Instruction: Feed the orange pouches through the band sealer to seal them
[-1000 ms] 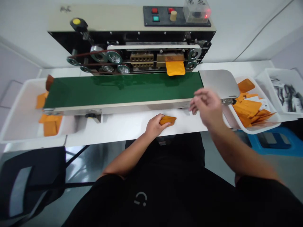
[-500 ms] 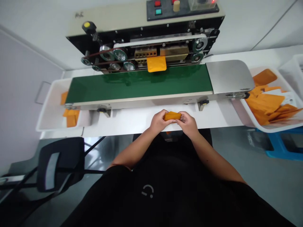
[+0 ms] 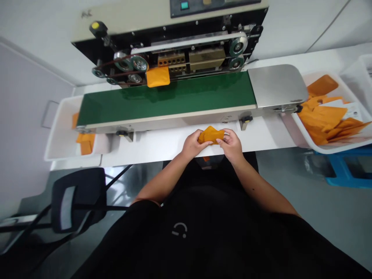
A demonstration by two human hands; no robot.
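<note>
Between my hands, just above the front edge of the white table, is a small orange pouch, its surface bent and creased. My left hand pinches its left end, thumb on the near side. At its right end my right hand grips with thumb and fingers. Beyond them, a band sealing machine stands over a green conveyor belt. Another orange pouch hangs from the machine's sealing band, its lower part over the belt.
On the right, a white bin holds many orange pouches and some white paper. A second white bin at the left contains several orange pouches. A black chair stands lower left, a blue stool lower right.
The pouch in the machine has travelled left along the belt. The pouch in my hands has been tilted up and shows more of its face. The view has shifted slightly.
</note>
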